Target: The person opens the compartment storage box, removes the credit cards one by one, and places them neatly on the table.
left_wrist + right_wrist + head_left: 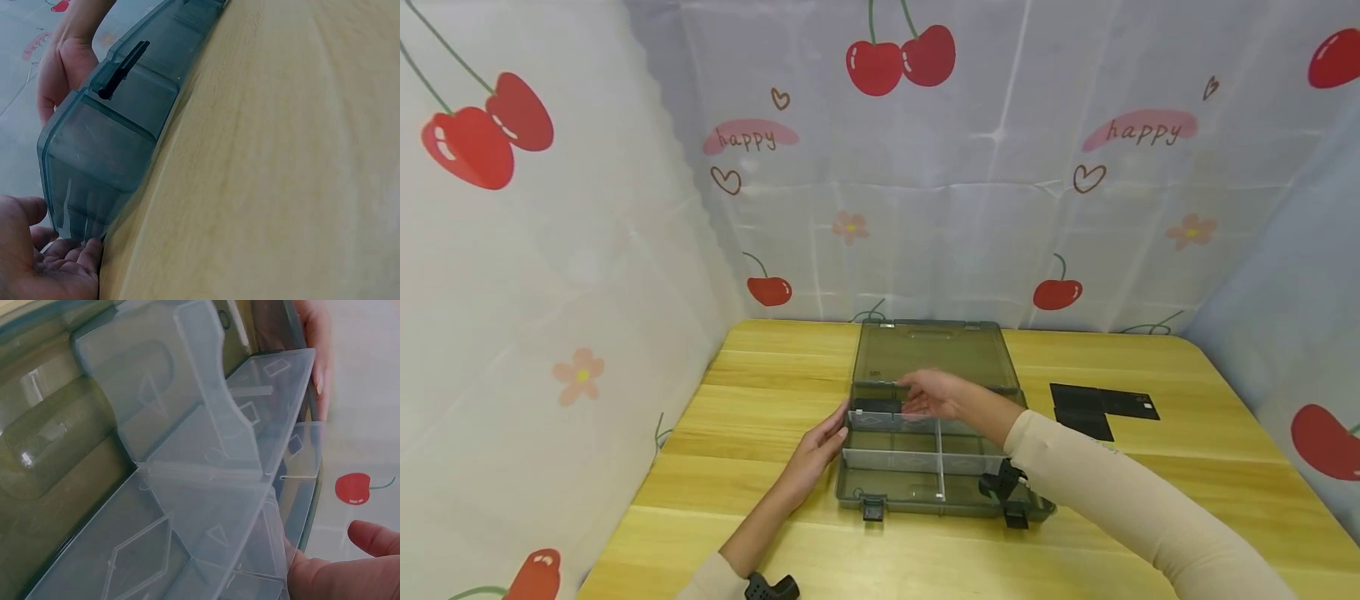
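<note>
A smoky green-grey plastic storage box (891, 510) lies on the table with its lid (936, 354) folded back. Clear dividers (891, 460) split its inside into compartments. My left hand (814, 457) rests against the box's left side; in the left wrist view its fingertips touch the box near a lower corner. Over the back row, my right hand (934, 393) reaches in with fingers pointing down and its thumb apart. Beside those fingers a dark flat piece (877, 406) lies in the back left compartment. The right wrist view hides most of the right fingers behind dividers.
Several thin black rectangular pieces (1081, 400) lie on the wooden table (760, 392) right of the box, one with a small white mark. Two black latches (872, 509) hang at the box's front. A cherry-print curtain (925, 208) surrounds the table's back and sides.
</note>
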`<move>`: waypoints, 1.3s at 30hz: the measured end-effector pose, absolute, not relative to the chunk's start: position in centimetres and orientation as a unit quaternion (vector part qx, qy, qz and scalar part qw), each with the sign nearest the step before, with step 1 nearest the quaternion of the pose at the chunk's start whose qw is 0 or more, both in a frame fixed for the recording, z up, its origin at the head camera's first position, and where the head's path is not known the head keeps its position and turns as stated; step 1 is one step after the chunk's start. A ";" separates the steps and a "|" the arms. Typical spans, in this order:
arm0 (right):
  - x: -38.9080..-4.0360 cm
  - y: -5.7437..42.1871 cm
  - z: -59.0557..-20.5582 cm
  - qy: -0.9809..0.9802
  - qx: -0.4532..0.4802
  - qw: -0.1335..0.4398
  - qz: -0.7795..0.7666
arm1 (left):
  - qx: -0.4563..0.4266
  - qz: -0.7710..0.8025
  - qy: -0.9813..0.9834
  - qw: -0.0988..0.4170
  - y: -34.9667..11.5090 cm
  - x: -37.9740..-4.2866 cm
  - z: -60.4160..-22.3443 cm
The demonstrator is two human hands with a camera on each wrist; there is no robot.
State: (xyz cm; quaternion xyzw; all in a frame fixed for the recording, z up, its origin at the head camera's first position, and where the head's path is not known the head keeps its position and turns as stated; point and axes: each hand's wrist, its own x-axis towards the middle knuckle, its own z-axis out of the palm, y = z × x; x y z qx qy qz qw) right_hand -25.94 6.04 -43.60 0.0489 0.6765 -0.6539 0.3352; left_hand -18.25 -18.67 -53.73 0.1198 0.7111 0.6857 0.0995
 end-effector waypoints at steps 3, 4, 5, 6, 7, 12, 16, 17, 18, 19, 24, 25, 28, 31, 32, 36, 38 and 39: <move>-25.6 5.9 -43.7 0.708 0.034 0.308 -0.634 | 0.121 0.685 0.712 0.100 -18.7 -18.3 -53.7; -25.5 5.8 -43.6 0.719 0.027 0.301 -0.626 | 0.122 0.684 0.712 0.100 -18.7 -18.3 -53.7; -25.4 5.8 -43.6 0.727 0.022 0.296 -0.619 | 0.122 0.684 0.712 0.099 -18.7 -18.3 -53.7; -25.3 5.7 -43.5 0.733 0.019 0.292 -0.615 | 0.121 0.684 0.713 0.099 -18.7 -18.3 -53.7; -25.2 5.7 -43.4 0.735 0.015 0.292 -0.611 | 0.124 0.683 0.713 0.097 -18.7 -18.3 -53.8; -25.1 5.7 -43.3 0.738 0.018 0.285 -0.611 | 0.126 0.683 0.713 0.096 -18.8 -18.3 -53.9; -24.9 5.7 -43.2 0.740 0.026 0.271 -0.615 | 0.123 0.685 0.711 0.100 -18.8 -18.3 -54.0; -24.8 5.7 -43.2 0.742 0.029 0.265 -0.615 | 0.124 0.685 0.711 0.100 -18.8 -18.4 -54.0; -24.8 5.7 -43.2 0.744 0.031 0.258 -0.615 | 0.123 0.686 0.710 0.101 -18.8 -18.4 -54.0; -24.8 5.7 -43.2 0.744 0.035 0.253 -0.617 | 0.124 0.687 0.709 0.102 -18.8 -18.4 -54.1; -24.9 5.8 -43.3 0.738 0.039 0.230 -0.633 | 0.126 0.688 0.708 0.103 -18.7 -18.5 -54.2; -24.9 5.7 -43.4 0.734 0.038 0.229 -0.638 | 0.127 0.688 0.707 0.103 -18.8 -18.4 -54.2; -25.1 5.6 -43.5 0.725 0.033 0.228 -0.649 | 0.124 0.689 0.706 0.103 -18.8 -18.4 -54.2; -25.3 5.3 -43.5 0.720 0.030 0.232 -0.654 | 0.123 0.692 0.704 0.102 -18.8 -18.3 -54.1; -25.4 5.3 -43.5 0.718 0.030 0.233 -0.656 | 0.123 0.693 0.703 0.102 -18.8 -18.3 -54.1; -25.5 4.8 -43.7 0.715 0.029 0.237 -0.657 | 0.129 0.692 0.703 0.101 -18.8 -18.4 -54.1; -25.6 4.6 -43.9 0.715 0.029 0.236 -0.657 | 0.129 0.691 0.704 0.102 -18.8 -18.4 -54.2; -25.7 4.5 -43.9 0.716 0.028 0.236 -0.657 | 0.130 0.690 0.705 0.101 -18.8 -18.5 -54.2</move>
